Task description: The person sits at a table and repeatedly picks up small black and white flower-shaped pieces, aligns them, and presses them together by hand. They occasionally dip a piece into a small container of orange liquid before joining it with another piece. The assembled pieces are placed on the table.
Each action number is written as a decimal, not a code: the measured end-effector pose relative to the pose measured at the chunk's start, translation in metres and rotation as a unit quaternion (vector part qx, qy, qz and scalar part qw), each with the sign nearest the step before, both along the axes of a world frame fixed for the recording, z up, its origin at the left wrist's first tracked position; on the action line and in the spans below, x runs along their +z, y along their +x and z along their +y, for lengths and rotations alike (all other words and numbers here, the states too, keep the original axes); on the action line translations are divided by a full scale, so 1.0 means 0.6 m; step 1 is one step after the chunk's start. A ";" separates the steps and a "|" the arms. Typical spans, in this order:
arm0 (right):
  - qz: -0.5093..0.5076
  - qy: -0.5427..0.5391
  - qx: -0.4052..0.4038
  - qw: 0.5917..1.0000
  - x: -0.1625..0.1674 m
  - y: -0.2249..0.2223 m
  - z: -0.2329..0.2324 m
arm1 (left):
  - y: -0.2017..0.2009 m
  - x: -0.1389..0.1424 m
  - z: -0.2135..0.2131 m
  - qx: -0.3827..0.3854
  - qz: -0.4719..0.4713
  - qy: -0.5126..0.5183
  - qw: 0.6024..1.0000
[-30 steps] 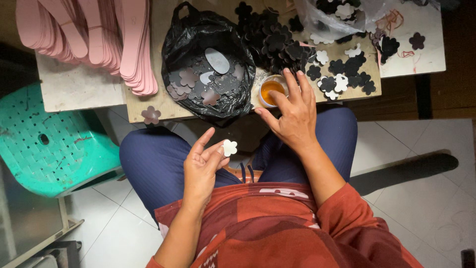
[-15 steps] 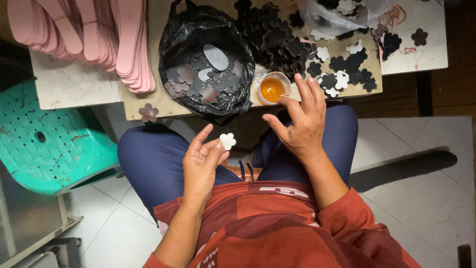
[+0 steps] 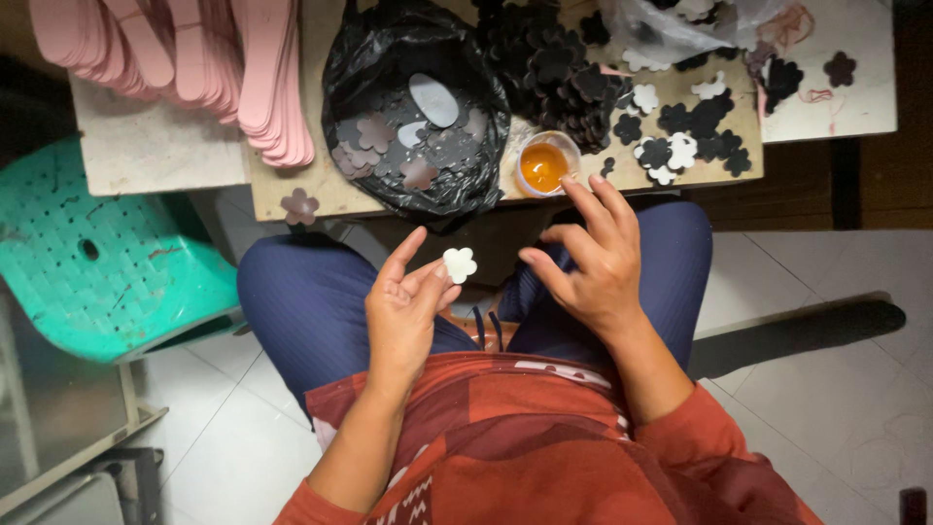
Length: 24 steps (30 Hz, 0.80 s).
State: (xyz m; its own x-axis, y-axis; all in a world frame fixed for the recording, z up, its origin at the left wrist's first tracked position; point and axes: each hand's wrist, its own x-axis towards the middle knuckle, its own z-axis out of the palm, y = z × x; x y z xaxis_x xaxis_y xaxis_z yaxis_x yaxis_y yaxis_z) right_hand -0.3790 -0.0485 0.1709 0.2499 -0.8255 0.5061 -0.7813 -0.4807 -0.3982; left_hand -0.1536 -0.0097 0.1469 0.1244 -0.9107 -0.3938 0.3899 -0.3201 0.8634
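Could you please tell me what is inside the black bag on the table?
The black bag lies open, holding a heap of dark and brownish flower cutouts with a pale oval piece on top. Whatever lies deeper under that heap is covered.

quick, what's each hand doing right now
Left hand: pinching a small white flower-shaped cutout at its fingertips.
Right hand: open and empty, fingers spread just below the small cup of orange liquid.
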 end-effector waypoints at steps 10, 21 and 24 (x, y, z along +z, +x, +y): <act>-0.094 0.054 0.112 0.988 0.033 0.056 0.042 | -0.021 0.027 -0.004 -0.033 -0.017 -0.026 0.999; -0.053 0.016 0.133 0.990 0.021 0.055 0.028 | -0.032 0.033 -0.009 -0.040 0.001 -0.021 0.999; -0.049 0.018 0.157 0.986 0.022 0.053 0.026 | -0.027 0.032 -0.012 -0.033 0.003 -0.016 0.999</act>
